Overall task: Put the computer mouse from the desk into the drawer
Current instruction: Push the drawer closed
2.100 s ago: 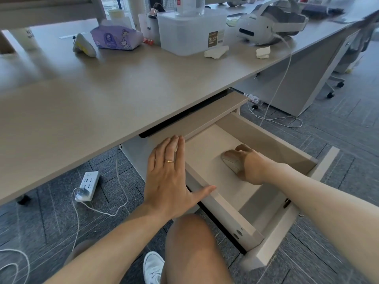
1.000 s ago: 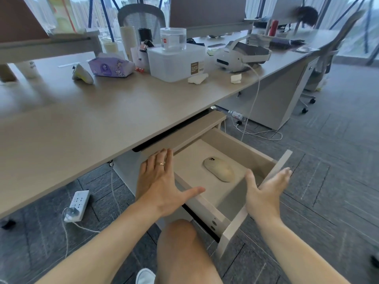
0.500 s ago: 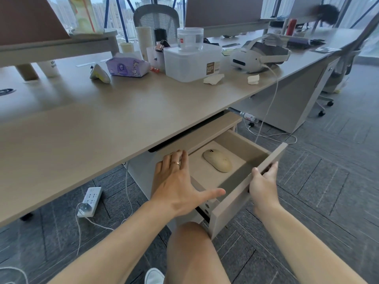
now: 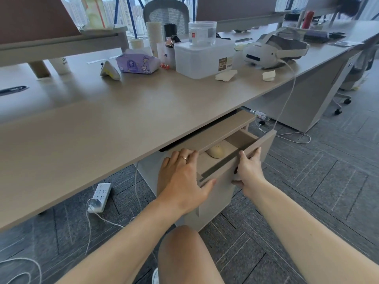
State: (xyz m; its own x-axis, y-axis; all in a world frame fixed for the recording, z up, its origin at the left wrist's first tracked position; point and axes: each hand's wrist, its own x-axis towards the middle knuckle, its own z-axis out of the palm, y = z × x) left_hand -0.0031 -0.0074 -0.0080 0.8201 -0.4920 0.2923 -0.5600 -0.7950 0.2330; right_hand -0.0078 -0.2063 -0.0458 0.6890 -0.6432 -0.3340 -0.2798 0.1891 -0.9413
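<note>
Desk [image 4: 131, 128] overhead, drawer [image 4: 244, 160] beneath only partly open, left hand [image 4: 182, 181] flat with fingers spread on the cabinet top, right hand [image 4: 249, 171] gripping the drawer front, cream computer mouse [image 4: 215, 151] lying inside.

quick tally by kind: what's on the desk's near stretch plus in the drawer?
computer mouse in the drawer: 1
clear plastic bins: 1
clear jars: 1
VR headsets: 1
purple tissue packs: 1
crumpled tissues: 2
Total: 7
</note>
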